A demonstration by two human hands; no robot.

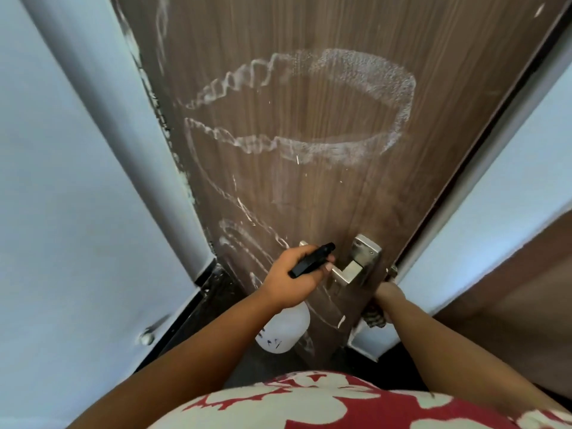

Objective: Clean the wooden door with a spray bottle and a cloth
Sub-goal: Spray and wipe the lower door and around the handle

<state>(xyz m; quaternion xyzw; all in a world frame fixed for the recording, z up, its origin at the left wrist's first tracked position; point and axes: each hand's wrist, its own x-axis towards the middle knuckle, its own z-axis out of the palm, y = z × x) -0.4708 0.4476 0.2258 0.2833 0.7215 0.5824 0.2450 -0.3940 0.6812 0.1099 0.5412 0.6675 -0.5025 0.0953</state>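
Door [309, 187] is filling centre frame, white swirls running from 12 down to 6 o'clock. Left hand [291, 277] is gripping the spray bottle [286, 329] at its black trigger head; translucent body is hanging below, probably light and slick. Right hand [387, 294], at 4 o'clock by the handle [356, 264], is reaching round the door edge; finger state unreadable. Cloth [376, 317] is soft and bunched under it.

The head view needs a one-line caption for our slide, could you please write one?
Left hand aims a spray bottle at the chalk-marked wooden door beside its metal handle.
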